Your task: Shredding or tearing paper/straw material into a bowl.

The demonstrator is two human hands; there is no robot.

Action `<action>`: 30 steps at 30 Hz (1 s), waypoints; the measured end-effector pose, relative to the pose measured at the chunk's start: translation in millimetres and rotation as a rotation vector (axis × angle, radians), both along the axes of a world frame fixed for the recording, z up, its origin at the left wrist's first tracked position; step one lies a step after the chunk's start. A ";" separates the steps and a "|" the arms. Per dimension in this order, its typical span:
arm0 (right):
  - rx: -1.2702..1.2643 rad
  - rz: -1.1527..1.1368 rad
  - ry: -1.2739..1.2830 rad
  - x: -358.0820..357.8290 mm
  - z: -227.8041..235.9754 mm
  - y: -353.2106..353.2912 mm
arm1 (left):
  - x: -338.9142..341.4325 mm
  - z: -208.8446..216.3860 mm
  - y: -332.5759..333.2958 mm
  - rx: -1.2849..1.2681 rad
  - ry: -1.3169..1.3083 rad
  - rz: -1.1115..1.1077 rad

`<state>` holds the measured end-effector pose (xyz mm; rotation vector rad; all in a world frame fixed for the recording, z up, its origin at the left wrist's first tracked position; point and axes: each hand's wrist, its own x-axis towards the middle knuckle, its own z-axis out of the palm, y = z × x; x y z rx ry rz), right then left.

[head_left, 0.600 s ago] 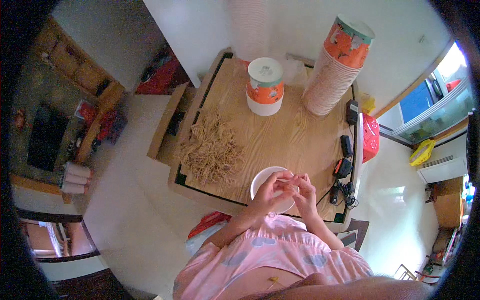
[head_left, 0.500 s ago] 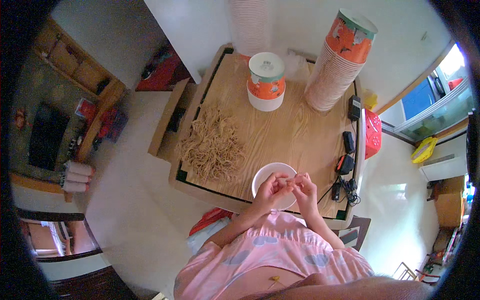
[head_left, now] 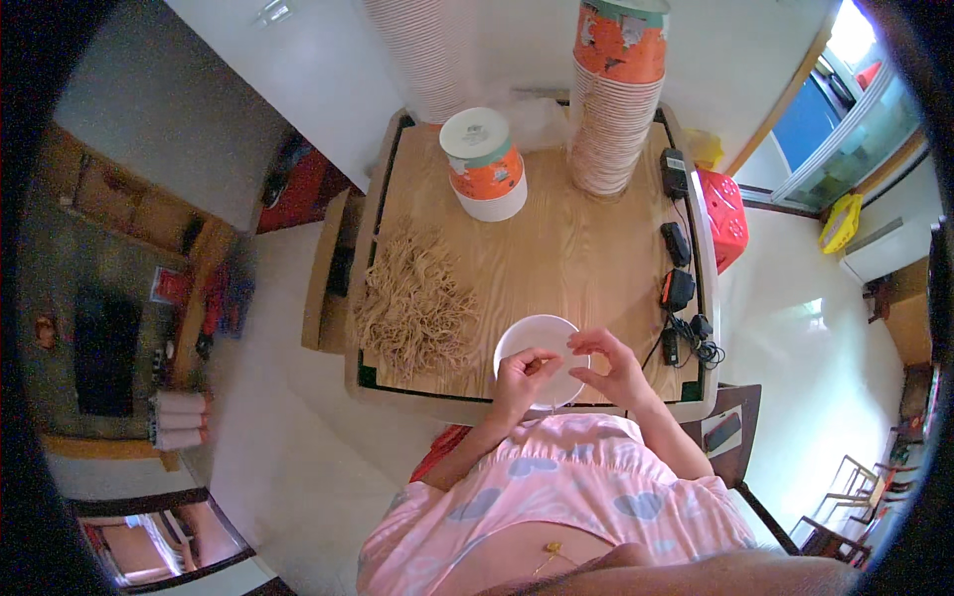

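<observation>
From my end I've got the white bowl (head_left: 530,338) at the near edge of the surface (head_left: 542,258), abt mid-width, w/ both hands over it. L hand (head_left: 527,379) has thumb + fingertips drawn together above the bowl's near-left part; can't tell if anything thin is pinched in there. R hand (head_left: 603,363) is released: thumb & fingers parted over the right rim, nothing visible in the gap. To do this fine fingertip work well, imo I'd keep the L pinch light but steady as the ref. pt, bring R thumb & index in from the right, and meet tip to tip, so neither hand blocks my view. I'd stay inside the bowl's outline, b/c anything small that slips should then land in it, and keep wrists clear of the rim: the bowl looks light, prob. tips easily that close to the edge. The tan strand bundle (head_left: 417,308) lies just left of the bowl, loose + tangled, so I'd avoid dragging the L forearm thru it. Far side: upturned orange-and-white tub (head_left: 484,169), w/ a tall tub stack (head_left: 616,124) to its right. Cables (head_left: 686,338) sit right of the bowl; I'd keep R elbow off them.
</observation>
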<state>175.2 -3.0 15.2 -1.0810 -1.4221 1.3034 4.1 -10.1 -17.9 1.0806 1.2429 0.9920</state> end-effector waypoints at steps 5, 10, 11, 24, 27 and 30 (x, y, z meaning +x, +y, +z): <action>0.196 0.048 -0.373 8.9 -9.1 -1.6 | -4.6 0.8 4.6 0.005 0.116 -0.113; 0.260 0.024 -0.416 1.6 1.3 3.8 | -7.9 -2.0 7.3 0.006 -0.033 -0.252; 0.339 0.024 -0.462 0.7 2.1 5.1 | -8.5 -4.1 7.6 0.004 -0.031 -0.251; 0.446 0.132 -0.505 11.1 -30.5 2.1 | -3.8 -9.3 8.3 -0.011 0.084 -0.211; 0.409 0.103 -0.513 8.6 -32.0 1.7 | -3.6 -10.7 8.3 0.031 0.088 -0.189; 0.364 0.081 -0.538 9.5 -30.8 3.8 | -0.3 -13.6 6.5 0.113 0.163 -0.183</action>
